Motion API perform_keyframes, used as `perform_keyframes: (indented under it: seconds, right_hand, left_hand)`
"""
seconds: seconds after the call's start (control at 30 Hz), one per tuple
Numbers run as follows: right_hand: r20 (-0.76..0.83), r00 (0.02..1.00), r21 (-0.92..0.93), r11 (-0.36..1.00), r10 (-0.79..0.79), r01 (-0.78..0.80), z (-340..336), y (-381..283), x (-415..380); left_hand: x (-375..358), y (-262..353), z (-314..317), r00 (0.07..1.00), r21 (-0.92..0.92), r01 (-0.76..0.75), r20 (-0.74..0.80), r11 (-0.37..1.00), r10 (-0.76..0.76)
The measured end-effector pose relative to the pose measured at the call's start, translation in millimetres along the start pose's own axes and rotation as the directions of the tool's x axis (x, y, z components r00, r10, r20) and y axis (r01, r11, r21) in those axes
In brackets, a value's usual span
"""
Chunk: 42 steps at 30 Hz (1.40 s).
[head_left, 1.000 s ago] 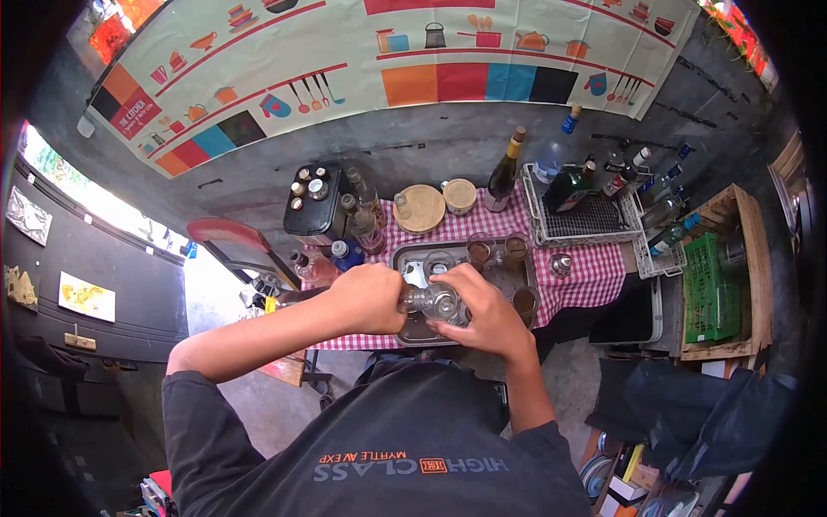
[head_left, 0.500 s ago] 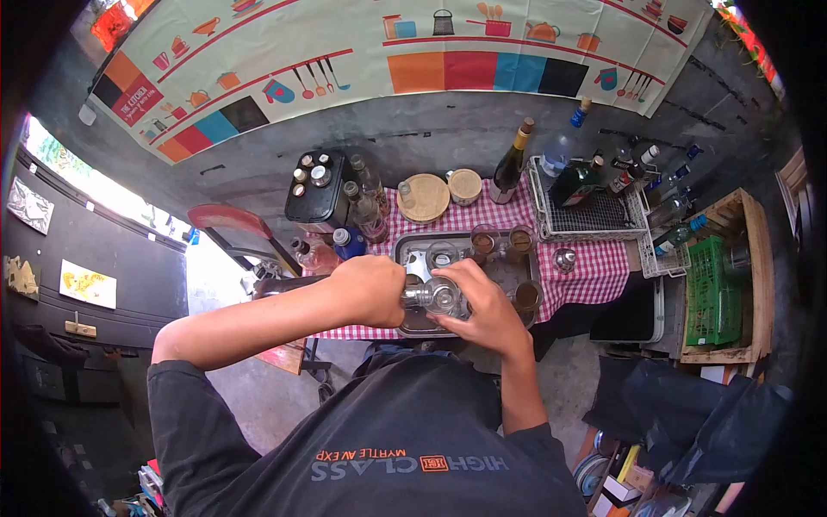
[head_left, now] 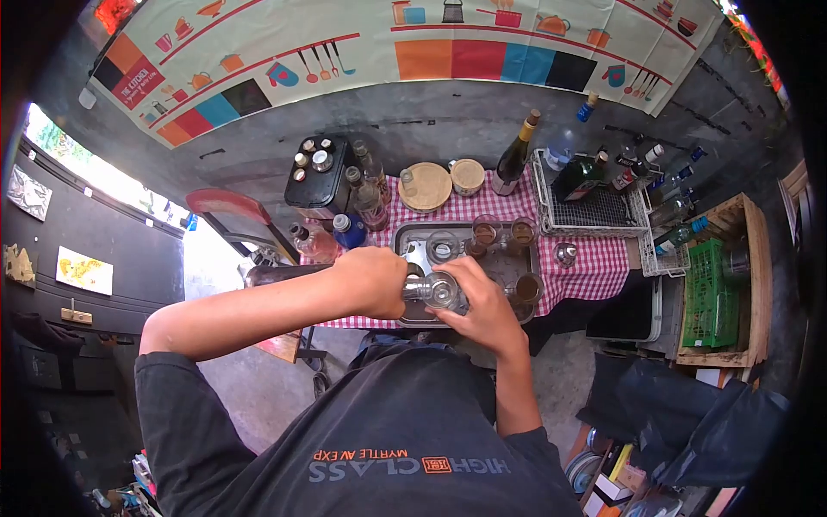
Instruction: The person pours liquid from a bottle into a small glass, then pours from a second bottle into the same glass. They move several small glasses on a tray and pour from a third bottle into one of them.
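While our left hand [head_left: 372, 280] stays curled shut over the near end of a clear glass bottle [head_left: 435, 291], we have drawn our right hand [head_left: 478, 302] a little closer, its fingers wrapped around the bottle's body. The bottle now lies more level, held above the near edge of the rectangular metal tray [head_left: 409, 250] on the red-and-white checked tablecloth [head_left: 594, 267]. We read this as a firmer two-handed hold. Small glasses of brown liquid [head_left: 504, 231] stand at the tray's far edge.
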State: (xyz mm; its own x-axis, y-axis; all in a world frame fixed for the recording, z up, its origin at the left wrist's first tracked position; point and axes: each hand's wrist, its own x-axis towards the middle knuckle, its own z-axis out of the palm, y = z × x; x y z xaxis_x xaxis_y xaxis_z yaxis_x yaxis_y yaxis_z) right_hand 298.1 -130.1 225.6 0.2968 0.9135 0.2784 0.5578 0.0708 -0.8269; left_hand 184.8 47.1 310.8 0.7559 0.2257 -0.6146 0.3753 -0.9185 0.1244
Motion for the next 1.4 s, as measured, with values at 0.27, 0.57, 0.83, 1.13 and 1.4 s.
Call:
perform_keyframes:
  seconds: [0.27,0.57,0.83,1.13,1.4]
  right_hand:
    - [0.020,0.999,0.014,0.999,0.038,-0.038,7,3,0]
    - [0.021,0.998,0.057,0.997,0.056,-0.057,15,8,0]
    - [0.026,0.998,0.079,0.995,0.054,-0.056,16,10,2]
    - [0.043,0.997,0.089,0.994,0.061,-0.064,16,10,3]
    - [0.031,0.996,0.107,0.991,0.079,-0.082,17,9,4]
  left_hand:
    - [2,-2,5,1.000,0.018,0.016,0.019,1.000,-0.016]
    - [2,-3,5,0.999,0.035,0.017,0.048,0.999,-0.019]
    - [5,-5,3,0.996,0.061,0.015,0.082,0.998,-0.020]
    - [5,-5,3,0.996,0.052,0.030,0.088,0.998,-0.034]
    - [5,-5,2,0.996,0.051,0.035,0.084,0.998,-0.040]
